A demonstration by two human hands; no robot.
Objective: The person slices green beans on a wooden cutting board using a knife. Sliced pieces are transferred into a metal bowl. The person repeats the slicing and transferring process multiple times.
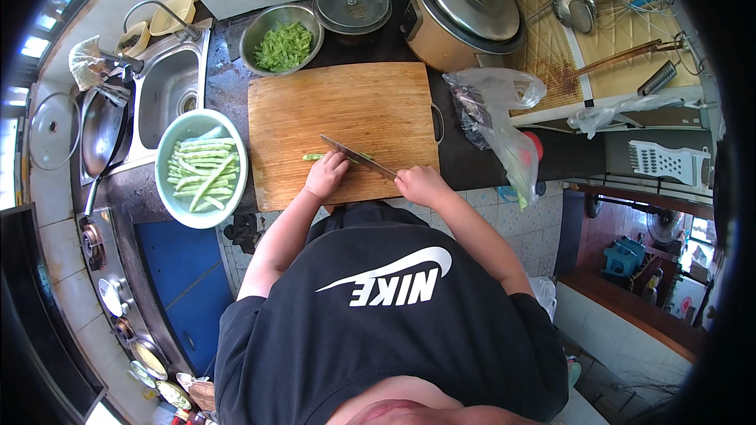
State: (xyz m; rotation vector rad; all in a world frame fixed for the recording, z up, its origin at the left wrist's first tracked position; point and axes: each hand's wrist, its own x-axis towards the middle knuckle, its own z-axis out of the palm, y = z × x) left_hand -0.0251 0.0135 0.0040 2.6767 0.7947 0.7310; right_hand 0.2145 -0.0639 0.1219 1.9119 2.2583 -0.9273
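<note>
My left hand [327, 175] rests on the wooden cutting board [331, 102] near its front edge. Its fingers are bent and pressed down on green beans [313, 157], whose ends poke out to the left. My right hand [421, 186] is closed round the handle of a kitchen knife [358, 156]. The blade slants up and left across the beans, close by my left fingertips. Left of the board, a pale green bowl [187, 124] holds several long whole beans. Behind the board, sliced green pieces [283, 46] fill part of a steel bowl [251, 38].
A lidded pan [352, 5] and a large lidded cooker [465, 20] stand behind the board. To the right lies a clear plastic bag [496, 114]. The sink [169, 94], a wok [102, 130] and a stove [110, 267] are on the left.
</note>
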